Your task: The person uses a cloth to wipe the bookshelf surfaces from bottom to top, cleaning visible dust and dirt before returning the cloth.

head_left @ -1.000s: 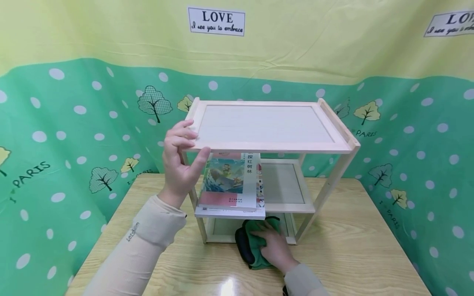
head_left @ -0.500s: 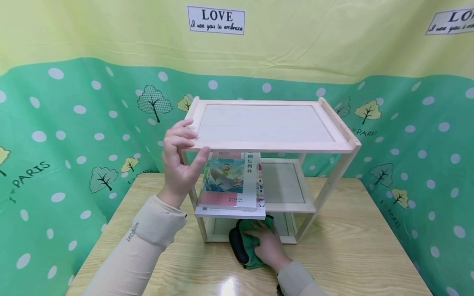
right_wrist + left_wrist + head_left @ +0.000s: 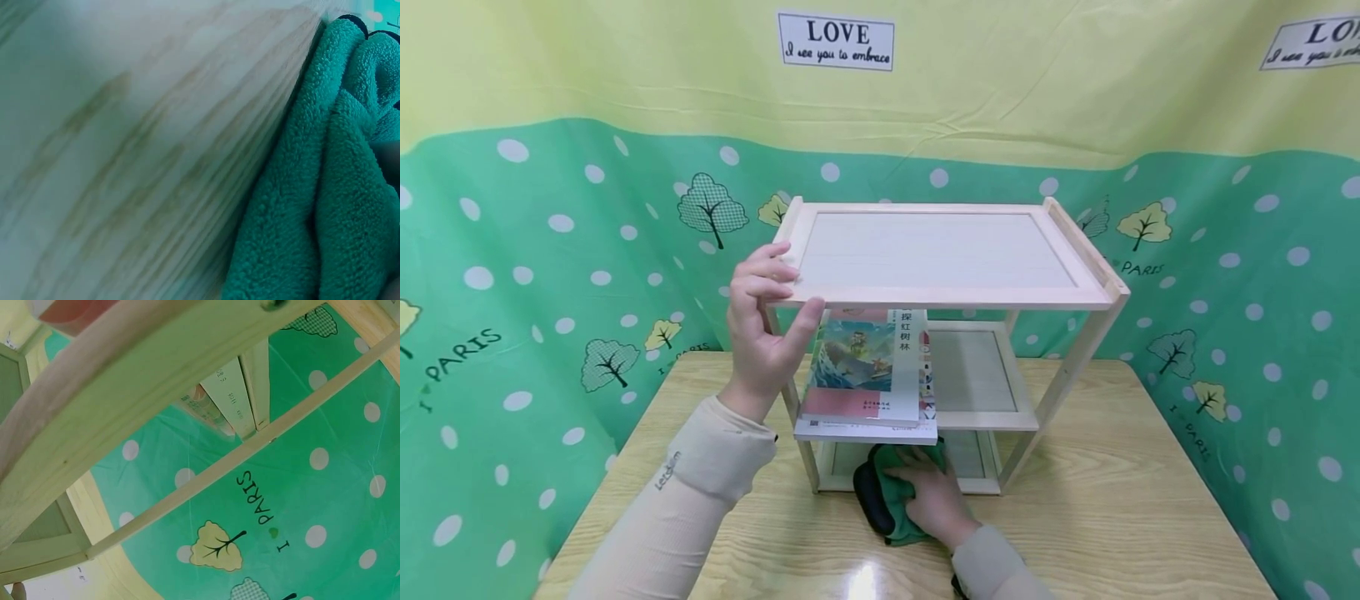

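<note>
At the left front corner of the small wooden shelf rack (image 3: 925, 296), my left hand (image 3: 763, 312) grips the top board, fingers over its side and thumb at the front edge. My right hand (image 3: 936, 500) holds a bunched green cloth (image 3: 910, 521) with black edging, low at the front of the bottom shelf (image 3: 977, 485). A thick black part bulges at the cloth's left side. In the right wrist view the fluffy green cloth (image 3: 281, 225) lies in folds on the wood-grained surface. Part of the cloth is hidden under the right hand.
A stack of books (image 3: 857, 375) lies on the left of the middle shelf (image 3: 981, 421), jutting past its front edge. The rack stands on a wood-grain table (image 3: 1112, 500). Behind and beside it hangs a green and yellow curtain (image 3: 580, 275).
My right hand has slid to the left with the green cloth along the front of the bottom shelf. The left hand keeps its place on the rack.
</note>
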`<state>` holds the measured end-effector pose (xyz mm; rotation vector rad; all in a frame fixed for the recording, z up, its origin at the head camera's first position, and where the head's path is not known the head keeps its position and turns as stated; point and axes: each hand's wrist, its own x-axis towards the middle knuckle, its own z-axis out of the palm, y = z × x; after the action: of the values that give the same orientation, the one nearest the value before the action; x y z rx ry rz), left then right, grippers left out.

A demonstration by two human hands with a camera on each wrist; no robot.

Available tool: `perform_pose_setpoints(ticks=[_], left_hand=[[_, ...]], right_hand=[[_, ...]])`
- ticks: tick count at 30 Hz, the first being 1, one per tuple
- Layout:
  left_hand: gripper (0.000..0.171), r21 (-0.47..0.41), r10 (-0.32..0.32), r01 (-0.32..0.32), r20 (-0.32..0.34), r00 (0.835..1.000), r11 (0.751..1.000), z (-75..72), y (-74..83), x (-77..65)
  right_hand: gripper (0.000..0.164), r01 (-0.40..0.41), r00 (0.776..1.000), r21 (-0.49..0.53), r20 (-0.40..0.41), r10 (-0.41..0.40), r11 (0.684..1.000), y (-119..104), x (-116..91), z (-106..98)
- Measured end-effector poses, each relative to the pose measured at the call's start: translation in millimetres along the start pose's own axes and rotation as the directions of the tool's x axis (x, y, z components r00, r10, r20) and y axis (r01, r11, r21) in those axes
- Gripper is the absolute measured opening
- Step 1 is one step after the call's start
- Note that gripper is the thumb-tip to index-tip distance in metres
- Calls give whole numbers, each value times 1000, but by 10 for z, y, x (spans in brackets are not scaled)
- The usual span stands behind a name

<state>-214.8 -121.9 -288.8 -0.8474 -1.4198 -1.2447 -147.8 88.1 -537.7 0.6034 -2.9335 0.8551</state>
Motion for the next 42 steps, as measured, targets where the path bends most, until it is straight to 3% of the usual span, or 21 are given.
perform_pose_setpoints(ticks=[7, 24, 42], left_hand=[[53, 5, 0, 0, -5, 1000, 1000, 1, -2, -4], [52, 2, 0, 0, -6, 1000, 1000, -2, -6, -3], [51, 0, 8, -8, -1, 1000, 1000, -3, -17, -3]], right_hand=[[52, 4, 1000, -34, 19, -3, 999, -23, 25, 35], [57, -11, 994, -4, 112, 12, 1000, -137, 94, 46], [56, 14, 993, -25, 117, -11, 1000, -229, 135, 72]])
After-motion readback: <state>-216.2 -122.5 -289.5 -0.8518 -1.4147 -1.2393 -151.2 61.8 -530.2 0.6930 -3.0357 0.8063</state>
